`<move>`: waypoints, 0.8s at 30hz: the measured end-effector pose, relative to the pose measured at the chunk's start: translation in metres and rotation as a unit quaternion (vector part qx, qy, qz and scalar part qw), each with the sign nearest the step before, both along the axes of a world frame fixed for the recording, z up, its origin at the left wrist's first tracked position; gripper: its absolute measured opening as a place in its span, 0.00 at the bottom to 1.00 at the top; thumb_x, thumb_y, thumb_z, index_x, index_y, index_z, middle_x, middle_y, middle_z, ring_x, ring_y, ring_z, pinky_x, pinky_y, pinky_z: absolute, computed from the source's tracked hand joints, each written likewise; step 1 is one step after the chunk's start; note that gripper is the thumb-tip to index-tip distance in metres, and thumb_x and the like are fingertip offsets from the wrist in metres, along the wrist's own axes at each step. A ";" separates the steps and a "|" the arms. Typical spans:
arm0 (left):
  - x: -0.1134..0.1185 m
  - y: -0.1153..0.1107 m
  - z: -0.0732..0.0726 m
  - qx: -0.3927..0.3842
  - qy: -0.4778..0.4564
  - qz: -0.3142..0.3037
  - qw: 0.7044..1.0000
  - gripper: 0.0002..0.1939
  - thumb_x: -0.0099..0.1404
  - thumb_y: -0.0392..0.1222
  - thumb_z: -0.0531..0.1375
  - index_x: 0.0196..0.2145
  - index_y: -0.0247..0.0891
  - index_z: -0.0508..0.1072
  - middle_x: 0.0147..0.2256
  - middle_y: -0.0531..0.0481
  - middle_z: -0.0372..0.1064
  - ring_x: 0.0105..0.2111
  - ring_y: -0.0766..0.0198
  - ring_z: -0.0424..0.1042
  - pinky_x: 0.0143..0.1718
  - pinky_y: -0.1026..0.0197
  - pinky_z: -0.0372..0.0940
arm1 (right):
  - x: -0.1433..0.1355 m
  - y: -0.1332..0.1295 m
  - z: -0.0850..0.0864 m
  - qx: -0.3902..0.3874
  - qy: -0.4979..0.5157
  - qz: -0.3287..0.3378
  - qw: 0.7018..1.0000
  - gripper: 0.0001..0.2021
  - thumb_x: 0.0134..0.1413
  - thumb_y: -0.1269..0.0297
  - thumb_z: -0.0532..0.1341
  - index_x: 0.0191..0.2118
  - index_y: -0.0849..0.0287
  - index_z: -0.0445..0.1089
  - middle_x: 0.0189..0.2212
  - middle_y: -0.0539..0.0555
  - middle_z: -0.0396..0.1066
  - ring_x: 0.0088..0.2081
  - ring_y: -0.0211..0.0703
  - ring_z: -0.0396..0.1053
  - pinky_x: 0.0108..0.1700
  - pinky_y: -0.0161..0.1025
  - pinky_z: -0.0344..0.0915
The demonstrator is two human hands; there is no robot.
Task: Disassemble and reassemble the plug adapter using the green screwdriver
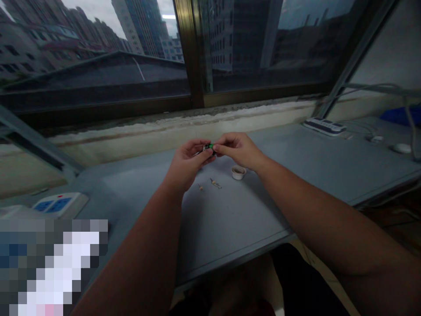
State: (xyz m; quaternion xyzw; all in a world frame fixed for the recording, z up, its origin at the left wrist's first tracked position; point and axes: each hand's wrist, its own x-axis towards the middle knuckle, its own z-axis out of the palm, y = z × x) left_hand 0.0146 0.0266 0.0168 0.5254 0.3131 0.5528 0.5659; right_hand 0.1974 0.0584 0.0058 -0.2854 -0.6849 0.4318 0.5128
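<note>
Over the grey table (226,224), both hands meet at a small green and black object (209,147). My left hand (189,162) pinches it from the left, and my right hand (237,150) has thumb and fingers closed on its right side. Fingers cover much of the object, so its shape is unclear. Below the hands lie two small pale parts with thin dark pins, one at the left (201,187) and a longer one (215,183) beside it. A small white cup (238,172) stands under my right hand.
A power strip (324,126) with cables lies at the back right, near a round white item (401,148) and something blue (403,116). At the left is a white box with blue panels (61,204). A window and wall ledge run behind the table.
</note>
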 end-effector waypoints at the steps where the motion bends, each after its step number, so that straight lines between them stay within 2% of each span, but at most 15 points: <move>1: 0.001 -0.001 0.001 0.001 0.004 -0.005 1.000 0.22 0.49 0.39 0.77 0.42 0.36 0.78 0.36 0.50 0.77 0.37 0.65 0.78 0.47 0.60 0.75 | 0.000 0.000 0.001 0.008 -0.003 0.002 1.000 0.14 0.52 0.53 0.72 0.34 0.59 0.78 0.30 0.51 0.77 0.33 0.38 0.74 0.41 0.38 0.74; 4: 0.005 -0.002 0.003 0.003 0.009 -0.003 1.000 0.22 0.50 0.41 0.76 0.43 0.36 0.79 0.39 0.48 0.78 0.38 0.65 0.78 0.48 0.59 0.74 | 0.003 0.000 0.004 0.002 -0.005 0.007 1.000 0.16 0.54 0.48 0.70 0.34 0.58 0.77 0.31 0.51 0.78 0.35 0.40 0.75 0.44 0.40 0.75; 6: 0.007 -0.001 0.004 -0.003 0.006 0.018 1.000 0.19 0.51 0.40 0.76 0.40 0.36 0.79 0.37 0.49 0.78 0.37 0.65 0.77 0.48 0.59 0.74 | 0.007 0.002 0.006 0.001 -0.002 -0.016 1.000 0.16 0.56 0.49 0.68 0.36 0.58 0.77 0.34 0.52 0.78 0.37 0.41 0.75 0.46 0.40 0.75; 11: 0.007 0.002 0.004 -0.033 0.011 0.089 0.995 0.13 0.52 0.37 0.72 0.34 0.36 0.74 0.27 0.54 0.72 0.29 0.68 0.74 0.43 0.59 0.74 | 0.026 0.012 0.010 0.078 -0.051 -0.182 0.979 0.06 0.58 0.61 0.65 0.36 0.58 0.76 0.30 0.53 0.77 0.32 0.42 0.73 0.40 0.42 0.71; 14: 0.005 0.001 0.003 -0.031 0.025 0.091 0.995 0.15 0.50 0.37 0.72 0.35 0.37 0.73 0.28 0.53 0.74 0.30 0.65 0.76 0.37 0.61 0.72 | 0.031 0.014 0.010 0.098 -0.086 -0.227 0.965 0.06 0.58 0.63 0.64 0.36 0.58 0.76 0.29 0.53 0.77 0.30 0.42 0.72 0.37 0.42 0.69; 19: 0.004 0.000 0.001 0.018 0.044 0.067 0.997 0.16 0.48 0.37 0.73 0.34 0.37 0.74 0.32 0.52 0.75 0.30 0.66 0.76 0.34 0.64 0.69 | 0.022 -0.003 0.014 0.114 -0.126 -0.146 0.975 0.07 0.57 0.63 0.64 0.37 0.59 0.77 0.30 0.53 0.77 0.31 0.41 0.71 0.35 0.39 0.66; 24: 0.003 -0.002 0.001 0.054 0.045 0.059 0.996 0.16 0.47 0.38 0.74 0.31 0.37 0.73 0.33 0.50 0.77 0.31 0.67 0.74 0.36 0.63 0.68 | 0.017 -0.015 0.018 0.146 -0.147 -0.060 0.977 0.06 0.58 0.63 0.64 0.37 0.59 0.76 0.31 0.51 0.76 0.33 0.41 0.71 0.39 0.39 0.67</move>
